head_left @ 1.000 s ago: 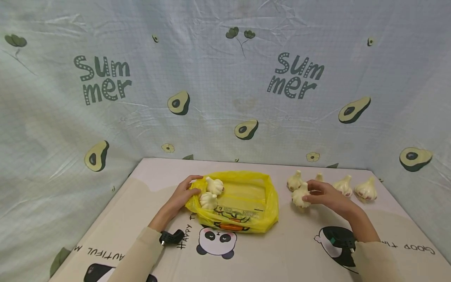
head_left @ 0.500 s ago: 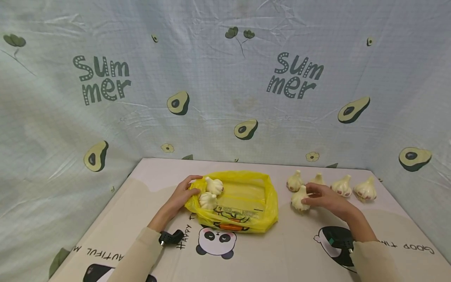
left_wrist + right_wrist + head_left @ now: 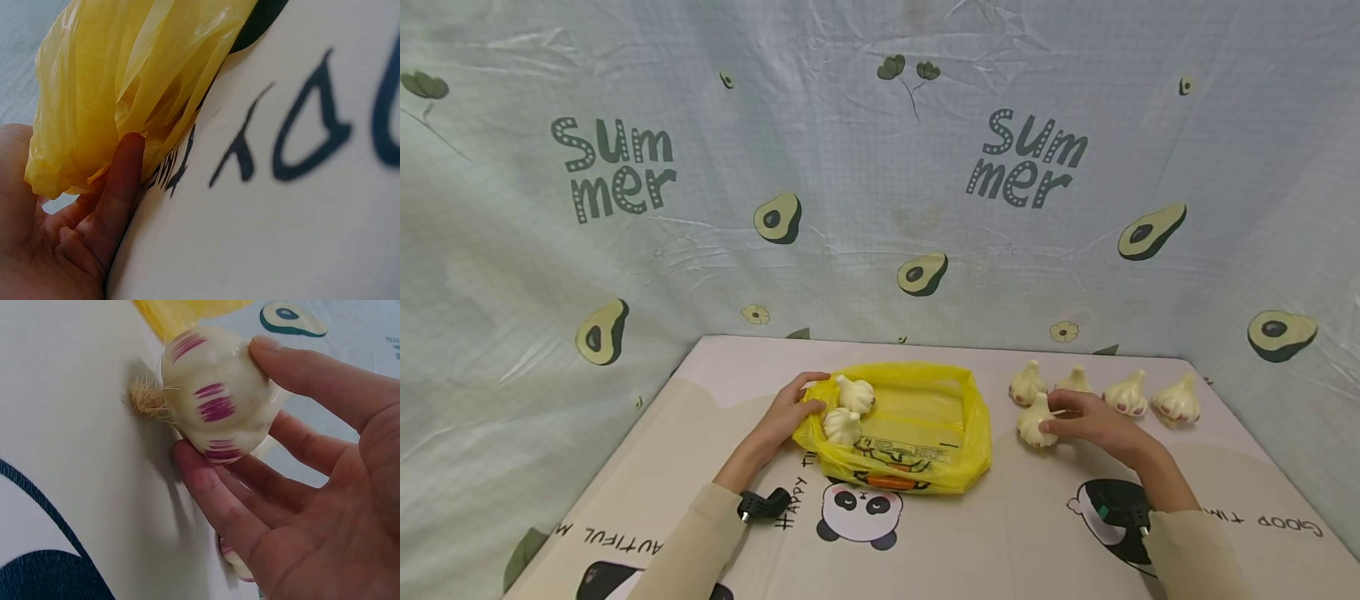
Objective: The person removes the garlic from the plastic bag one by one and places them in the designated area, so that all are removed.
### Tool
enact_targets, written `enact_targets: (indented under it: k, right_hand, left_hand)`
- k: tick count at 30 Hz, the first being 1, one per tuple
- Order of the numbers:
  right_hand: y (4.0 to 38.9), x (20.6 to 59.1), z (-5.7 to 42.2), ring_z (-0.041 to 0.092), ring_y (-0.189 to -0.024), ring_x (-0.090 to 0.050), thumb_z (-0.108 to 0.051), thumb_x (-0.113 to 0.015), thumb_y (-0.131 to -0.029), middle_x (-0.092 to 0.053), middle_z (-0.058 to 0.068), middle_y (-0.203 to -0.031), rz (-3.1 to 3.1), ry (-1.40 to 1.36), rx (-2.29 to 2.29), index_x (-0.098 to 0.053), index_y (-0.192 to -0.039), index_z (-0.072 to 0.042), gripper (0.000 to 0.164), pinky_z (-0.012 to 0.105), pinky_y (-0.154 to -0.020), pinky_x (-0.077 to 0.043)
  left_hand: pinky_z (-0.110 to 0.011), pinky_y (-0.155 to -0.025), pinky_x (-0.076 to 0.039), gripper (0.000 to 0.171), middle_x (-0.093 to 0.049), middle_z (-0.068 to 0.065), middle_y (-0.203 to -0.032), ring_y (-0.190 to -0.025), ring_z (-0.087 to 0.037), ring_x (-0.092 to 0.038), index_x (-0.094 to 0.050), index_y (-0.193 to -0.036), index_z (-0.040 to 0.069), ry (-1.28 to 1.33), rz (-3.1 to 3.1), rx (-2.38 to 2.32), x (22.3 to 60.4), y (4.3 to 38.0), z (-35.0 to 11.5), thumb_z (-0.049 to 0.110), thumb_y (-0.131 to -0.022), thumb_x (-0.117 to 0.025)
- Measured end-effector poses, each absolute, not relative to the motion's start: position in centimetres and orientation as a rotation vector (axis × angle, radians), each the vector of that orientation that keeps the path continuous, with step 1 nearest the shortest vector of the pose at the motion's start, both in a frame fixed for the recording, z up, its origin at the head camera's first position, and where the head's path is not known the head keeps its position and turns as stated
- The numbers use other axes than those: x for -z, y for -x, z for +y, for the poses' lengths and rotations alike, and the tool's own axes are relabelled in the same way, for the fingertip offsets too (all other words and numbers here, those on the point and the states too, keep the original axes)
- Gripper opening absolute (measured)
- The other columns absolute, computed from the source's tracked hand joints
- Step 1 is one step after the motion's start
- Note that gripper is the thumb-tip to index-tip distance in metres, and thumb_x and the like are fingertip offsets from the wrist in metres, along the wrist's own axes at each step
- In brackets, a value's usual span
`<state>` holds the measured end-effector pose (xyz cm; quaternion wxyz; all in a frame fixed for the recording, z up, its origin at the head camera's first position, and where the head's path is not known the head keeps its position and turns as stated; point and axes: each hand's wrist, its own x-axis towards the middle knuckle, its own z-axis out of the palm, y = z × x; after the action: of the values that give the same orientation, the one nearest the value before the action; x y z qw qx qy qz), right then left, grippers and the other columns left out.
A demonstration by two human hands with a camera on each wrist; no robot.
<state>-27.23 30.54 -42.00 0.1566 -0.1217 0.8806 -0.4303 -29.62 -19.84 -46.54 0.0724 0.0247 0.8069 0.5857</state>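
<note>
A yellow plastic bag (image 3: 936, 479) lies on the table with its mouth spread wide. My left hand (image 3: 788, 412) holds its left rim, thumb and fingers on either side of the plastic in the left wrist view. Inside, at that end, sit two garlic bulbs, one at the back (image 3: 856, 395) and one in front (image 3: 842, 427). To the right of the bag, my right hand (image 3: 1093, 421) pinches another garlic bulb (image 3: 215, 394) between thumb and fingers. This bulb is white with purple streaks and has a tuft of roots, which faces the tabletop.
Behind the right hand stands a row of garlic bulbs: far left (image 3: 1027, 385), partly hidden (image 3: 1075, 380), then two more (image 3: 1126, 395) to the right. The pale table (image 3: 985, 550) carries panda prints and lettering. A printed curtain (image 3: 850, 150) hangs along its back and sides.
The right hand has moved slightly left and down with its garlic bulb, baring more of the bulb behind it. The left hand and bag have stayed in place.
</note>
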Motion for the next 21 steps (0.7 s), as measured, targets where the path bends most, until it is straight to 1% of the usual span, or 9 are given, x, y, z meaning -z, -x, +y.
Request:
enact_targets:
  k: [4,6,9,12,14,18,21]
  right_hand:
    - [27.29,42.04,30.61,0.045,-0.14,-0.049,-0.034,-0.072,-0.094,-0.048,0.026,-0.152,2.529,0.362,1.234,-0.048,-0.145,0.002,0.066,0.052,-0.107,-0.048]
    - [27.29,42.01,30.64,0.043,-0.138,-0.052,-0.032,-0.073,-0.094,-0.051,0.024,-0.148,2.536,0.38,1.233,-0.052,-0.139,0.001,0.06,0.048,-0.104,-0.05]
    - [27.27,41.98,30.69,0.036,-0.131,-0.057,-0.031,-0.073,-0.093,-0.057,0.02,-0.14,2.542,0.391,1.231,-0.056,-0.133,-0.001,0.053,0.041,-0.098,-0.051]
    - [27.26,41.97,30.65,0.027,-0.126,-0.057,-0.033,-0.074,-0.093,-0.06,0.014,-0.133,2.547,0.393,1.217,-0.058,-0.131,-0.003,0.05,0.036,-0.093,-0.05]
    - [27.24,42.0,30.62,0.028,-0.127,-0.057,-0.034,-0.073,-0.094,-0.06,0.016,-0.136,2.551,0.387,1.208,-0.057,-0.133,-0.003,0.053,0.037,-0.095,-0.05]
    - [27.2,42.02,30.52,0.036,-0.135,-0.054,-0.034,-0.072,-0.095,-0.055,0.021,-0.146,2.552,0.392,1.194,-0.054,-0.141,-0.001,0.06,0.044,-0.101,-0.05]
    - [27.22,42.0,30.49,0.039,-0.137,-0.053,-0.034,-0.072,-0.094,-0.054,0.022,-0.147,2.547,0.393,1.191,-0.052,-0.143,0.0,0.062,0.048,-0.104,-0.049]
  left_hand:
    - [-0.033,-0.091,-0.057,0.051,-0.056,-0.02,-0.144,-0.111,-0.025,-0.063,-0.049,-0.148,0.023,-0.072,2.426,-1.762,46.59,29.69,-19.84,0.014,-0.098,-0.055]
    - [-0.033,-0.091,-0.057,0.051,-0.057,-0.02,-0.144,-0.111,-0.025,-0.063,-0.05,-0.148,0.023,-0.068,2.425,-1.764,46.6,29.75,-19.81,0.013,-0.098,-0.055]
    - [-0.033,-0.09,-0.057,0.051,-0.057,-0.02,-0.144,-0.111,-0.025,-0.064,-0.05,-0.148,0.024,-0.064,2.419,-1.768,46.59,29.85,-19.77,0.013,-0.098,-0.055]
    - [-0.032,-0.09,-0.057,0.051,-0.057,-0.02,-0.144,-0.111,-0.025,-0.064,-0.05,-0.149,0.024,-0.061,2.417,-1.768,46.59,29.92,-19.76,0.014,-0.098,-0.055]
    - [-0.032,-0.089,-0.057,0.051,-0.057,-0.02,-0.144,-0.11,-0.025,-0.064,-0.05,-0.149,0.023,-0.062,2.416,-1.767,46.58,29.91,-19.78,0.014,-0.099,-0.054]
    - [-0.033,-0.09,-0.057,0.051,-0.057,-0.021,-0.144,-0.111,-0.025,-0.064,-0.049,-0.149,0.023,-0.065,2.423,-1.758,46.6,29.83,-19.85,0.014,-0.099,-0.055]
    - [-0.032,-0.089,-0.057,0.051,-0.057,-0.021,-0.144,-0.11,-0.025,-0.064,-0.05,-0.149,0.023,-0.065,2.43,-1.757,46.62,29.85,-19.87,0.014,-0.098,-0.055]
